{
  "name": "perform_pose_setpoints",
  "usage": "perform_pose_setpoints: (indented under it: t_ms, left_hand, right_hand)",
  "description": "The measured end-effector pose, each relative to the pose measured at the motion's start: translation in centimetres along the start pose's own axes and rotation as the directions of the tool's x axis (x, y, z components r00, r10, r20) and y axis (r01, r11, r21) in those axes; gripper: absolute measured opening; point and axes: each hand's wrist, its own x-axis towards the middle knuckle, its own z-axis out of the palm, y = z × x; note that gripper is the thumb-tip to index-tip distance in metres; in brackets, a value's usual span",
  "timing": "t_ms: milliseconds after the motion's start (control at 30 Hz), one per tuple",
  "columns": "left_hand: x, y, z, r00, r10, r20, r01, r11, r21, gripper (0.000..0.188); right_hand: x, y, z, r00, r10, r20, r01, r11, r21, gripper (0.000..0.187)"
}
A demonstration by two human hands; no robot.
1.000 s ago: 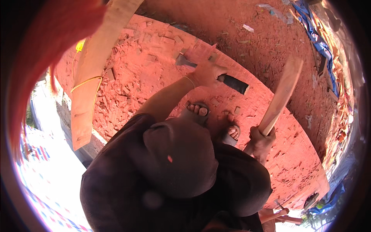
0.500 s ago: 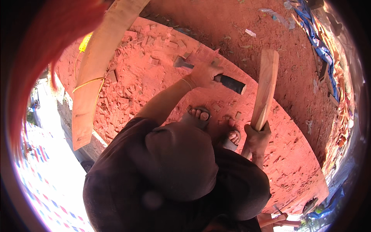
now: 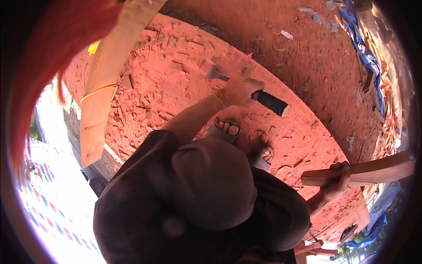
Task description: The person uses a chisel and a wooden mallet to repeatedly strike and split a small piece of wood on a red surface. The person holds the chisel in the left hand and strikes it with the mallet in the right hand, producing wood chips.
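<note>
My left hand (image 3: 239,90) is closed around a chisel. The chisel's flared metal blade (image 3: 214,74) points to the far left, and its black-wrapped handle (image 3: 272,103) sticks out on the right, held above a large slab (image 3: 303,114) covered in red dust. Out at the right, my right hand (image 3: 337,182) grips a squared wooden bar (image 3: 373,169) near its left end. The bar lies roughly level across the picture, its far end running toward the right rim. Part of the chisel's shank is hidden inside my left hand.
Wood chips (image 3: 145,101) litter the slab, around my sandalled feet (image 3: 226,128). A curved plank (image 3: 99,105) with yellow cord (image 3: 99,89) stands at left. Blue sheeting (image 3: 362,48) lies far right. Another person's hand (image 3: 310,247) shows at the lower right. Red blur covers the upper left.
My right hand has swung outward to the right with the wooden bar, which turned from nearly upright to nearly level. My left hand and the chisel shifted slightly right.
</note>
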Motion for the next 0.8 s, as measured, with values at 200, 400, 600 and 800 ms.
perform_pose_setpoints:
  t_ms: [200,400,600,800]
  left_hand:
    - [0.8,-0.5,-0.8,0.992,-0.073,-0.102,0.069,0.997,-0.046,0.016]
    - [1.0,-1.2,-2.0,0.994,-0.098,-0.038,0.093,0.989,-0.112,0.016]
    - [0.4,-1.8,-1.4,0.992,-0.108,-0.067,0.105,0.993,-0.051,0.015]
    - [0.6,-2.2,-0.9,0.987,-0.076,-0.142,0.067,0.996,-0.063,0.015]
  right_hand:
    - [-0.4,-4.6,3.2,0.987,-0.157,-0.032,0.159,0.936,0.314,0.034]
    - [-5.0,0.3,12.9,0.899,-0.003,0.439,0.157,0.936,-0.315,0.028]
    - [-2.6,3.8,6.6,0.891,0.103,0.442,0.072,0.929,-0.362,0.025]
    - [-1.2,-6.6,10.7,0.985,-0.167,0.05,0.106,0.801,0.589,0.036]
